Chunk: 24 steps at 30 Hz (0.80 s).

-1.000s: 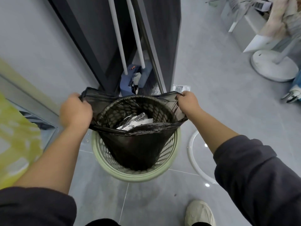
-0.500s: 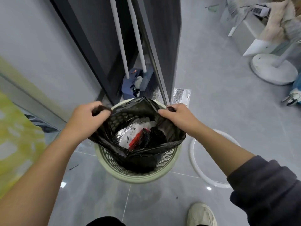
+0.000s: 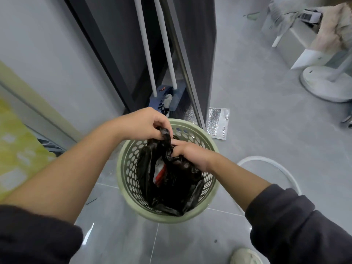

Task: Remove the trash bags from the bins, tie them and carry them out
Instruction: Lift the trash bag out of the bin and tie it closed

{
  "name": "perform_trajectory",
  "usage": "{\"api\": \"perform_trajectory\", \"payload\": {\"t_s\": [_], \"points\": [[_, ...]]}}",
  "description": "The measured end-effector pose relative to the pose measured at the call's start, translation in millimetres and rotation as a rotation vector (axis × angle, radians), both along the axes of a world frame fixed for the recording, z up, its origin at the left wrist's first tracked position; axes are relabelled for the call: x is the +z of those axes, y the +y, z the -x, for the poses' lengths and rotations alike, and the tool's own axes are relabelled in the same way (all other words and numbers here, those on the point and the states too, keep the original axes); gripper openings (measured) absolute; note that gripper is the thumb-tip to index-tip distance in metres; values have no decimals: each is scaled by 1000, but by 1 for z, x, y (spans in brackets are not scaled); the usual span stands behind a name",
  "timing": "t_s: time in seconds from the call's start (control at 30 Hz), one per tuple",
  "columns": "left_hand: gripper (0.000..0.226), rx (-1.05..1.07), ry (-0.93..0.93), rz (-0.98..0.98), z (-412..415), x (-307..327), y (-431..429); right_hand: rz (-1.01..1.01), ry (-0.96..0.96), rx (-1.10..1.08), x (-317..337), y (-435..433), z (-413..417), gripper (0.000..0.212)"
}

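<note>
Both hands work at the mouth of the bag, over the bin. Left hand (image 3: 146,123): fingers curled down, pinching a twisted bunch of black film at the far side of the bin opening. Right hand (image 3: 190,154): closed in a loose fist around the other gathered part of the bag mouth, thumb side just touching the left hand's bunch. Likely reason for the hold: two ears of film drawn together so they can be crossed and knotted. Judged step: the tie itself, at its start; no knot visible yet.

Trash bag (image 3: 171,187): black, thin, crumpled, sitting inside the green bin (image 3: 125,180) with its body slumped against the near-right wall. Rim of the bag is off the bin lip. A gap in the gathered film shows white and red waste inside. Long axis of the bag runs roughly vertical, bottom down in the bin, neck pointing up and away from the wearer toward the hands.

Bin stands upright on the grey tiled floor (image 3: 266,130), perforated wall bare on the left side. Behind it, a broom and dustpan (image 3: 167,100) stand in a dark recess. Right of the bin, a white hoop (image 3: 285,172) lies flat on the floor.
</note>
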<state>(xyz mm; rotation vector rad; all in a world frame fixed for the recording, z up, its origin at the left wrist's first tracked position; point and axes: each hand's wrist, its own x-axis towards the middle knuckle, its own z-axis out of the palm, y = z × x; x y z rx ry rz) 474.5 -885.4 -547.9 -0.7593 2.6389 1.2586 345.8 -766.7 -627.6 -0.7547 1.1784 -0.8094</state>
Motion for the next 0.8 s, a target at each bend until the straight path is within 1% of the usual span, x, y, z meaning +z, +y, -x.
{"api": "perform_trajectory", "payload": {"t_s": [0.07, 0.17, 0.23, 0.3, 0.33, 0.4, 0.43, 0.47, 0.5, 0.53, 0.57, 0.6, 0.63, 0.67, 0.7, 0.73, 0.77, 0.8], "points": [[18, 9, -20, 15, 9, -8, -8, -66, -142, -68, -13, -4, -3, 47], [17, 48, -46, -40, 17, -25, -16, -89, -254, -171, -23, -7, -2, 32], [15, 83, -52, -82, 22, -35, -19, -72, -197, -161, -22, -6, -2, 26], [12, 144, -46, -128, 25, -43, -20, -52, -39, -84, -17, -3, -4, 30], [10, 179, -39, -153, 26, -47, -20, -41, 15, -67, -16, -2, -6, 28], [8, 262, -20, -174, 21, -54, -22, -40, 44, -112, -14, -1, -8, 21], [9, 318, 0, -162, 14, -57, -22, -46, 37, -140, -13, 0, -8, 24], [14, 382, 22, -118, 4, -61, -22, -57, 33, -164, -12, 0, -9, 30], [22, 450, 32, -32, -7, -64, -21, -73, 39, -177, -10, 0, -9, 37], [31, 513, 22, 94, -19, -68, -18, -90, 48, -182, -8, 0, -10, 43], [44, 571, -16, 226, -31, -70, -14, -109, 57, -187, -7, 0, -11, 48], [58, 626, -81, 311, -43, -72, -9, -123, 69, -197, -4, 0, -13, 52], [69, 676, -167, 325, -53, -74, -4, -132, 81, -209, -1, 0, -15, 55], [74, 711, -262, 289, -62, -75, 2, -137, 94, -216, 2, 0, -16, 58], [72, 727, -352, 229, -69, -77, 6, -138, 105, -220, 5, 0, -17, 58], [63, 734, -410, 164, -75, -80, 10, -128, 106, -228, 10, 1, -19, 51], [49, 747, -425, 105, -80, -81, 13, -113, 101, -228, 15, 2, -20, 42], [36, 773, -397, 56, -83, -82, 16, -103, 97, -237, 20, 2, -21, 35]]}}
